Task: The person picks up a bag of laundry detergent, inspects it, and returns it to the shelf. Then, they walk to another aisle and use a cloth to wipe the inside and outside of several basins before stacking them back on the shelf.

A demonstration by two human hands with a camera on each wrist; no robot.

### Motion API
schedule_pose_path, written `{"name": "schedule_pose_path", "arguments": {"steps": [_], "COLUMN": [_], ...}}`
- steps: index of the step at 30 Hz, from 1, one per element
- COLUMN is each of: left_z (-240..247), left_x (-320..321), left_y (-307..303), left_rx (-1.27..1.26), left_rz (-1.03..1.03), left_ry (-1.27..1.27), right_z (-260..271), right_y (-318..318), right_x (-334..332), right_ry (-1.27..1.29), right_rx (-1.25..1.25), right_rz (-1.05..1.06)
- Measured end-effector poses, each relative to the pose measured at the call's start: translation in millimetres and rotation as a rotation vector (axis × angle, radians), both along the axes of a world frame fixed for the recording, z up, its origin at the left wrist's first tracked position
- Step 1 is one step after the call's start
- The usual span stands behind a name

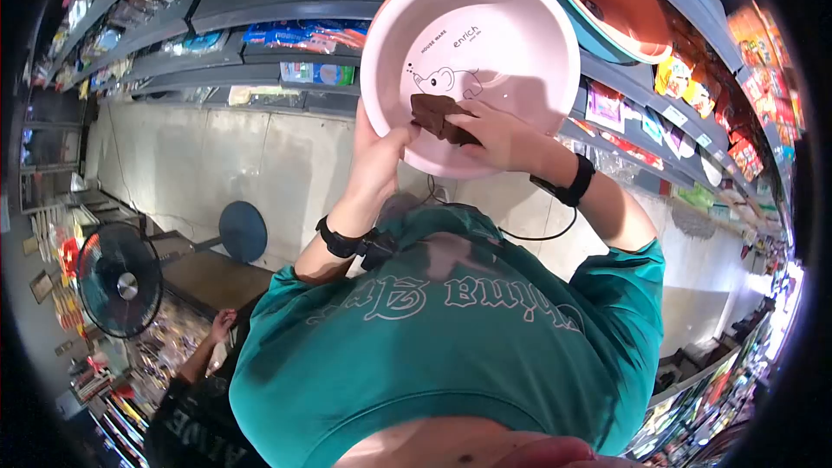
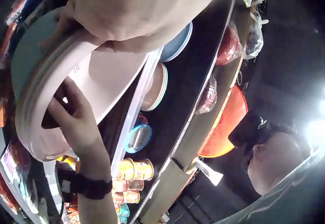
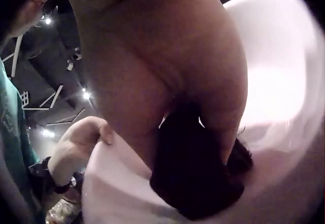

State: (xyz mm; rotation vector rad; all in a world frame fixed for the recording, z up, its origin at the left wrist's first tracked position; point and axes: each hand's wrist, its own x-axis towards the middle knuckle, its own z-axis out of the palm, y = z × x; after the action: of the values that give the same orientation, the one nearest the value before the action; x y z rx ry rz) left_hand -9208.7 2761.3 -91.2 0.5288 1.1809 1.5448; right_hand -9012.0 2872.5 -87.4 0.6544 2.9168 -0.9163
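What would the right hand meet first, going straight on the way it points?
Beyond the brown cloth it grips, the right hand would probably meet the pink basin's inner wall on the left side, though the left hand's thumb is close and depth is unclear.

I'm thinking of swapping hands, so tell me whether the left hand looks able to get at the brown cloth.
Probably yes: the left hand grips the pink basin with its thumb close to the brown cloth. It would likely need to loosen that grip, and the right hand holds the cloth.
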Motion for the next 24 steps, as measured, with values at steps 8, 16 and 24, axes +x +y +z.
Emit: {"name": "schedule_pose_path", "arguments": {"steps": [8, 16, 24], "left_z": [-3.6, -8.0, -30.9], "left_x": [-48.6, -89.3, -124.4], "left_y": [34.5, 75.2, 97.8], "left_rx": [0.055, 0.124, -0.013], "left_rz": [-0.062, -0.058, -0.208], "left_ry": [-0.126, -0.071, -0.182], "right_z": [40.1, 18.8, 15.7], "right_y": [21.1, 45.8, 76.3], "right_x": [-21.0, -71.6, -101.2], "right_ry": [-0.240, -0.178, -0.329], "right_rx": [0.410, 0.420, 0.438], "right_rz": [-0.438, -0.468, -0.450]}}
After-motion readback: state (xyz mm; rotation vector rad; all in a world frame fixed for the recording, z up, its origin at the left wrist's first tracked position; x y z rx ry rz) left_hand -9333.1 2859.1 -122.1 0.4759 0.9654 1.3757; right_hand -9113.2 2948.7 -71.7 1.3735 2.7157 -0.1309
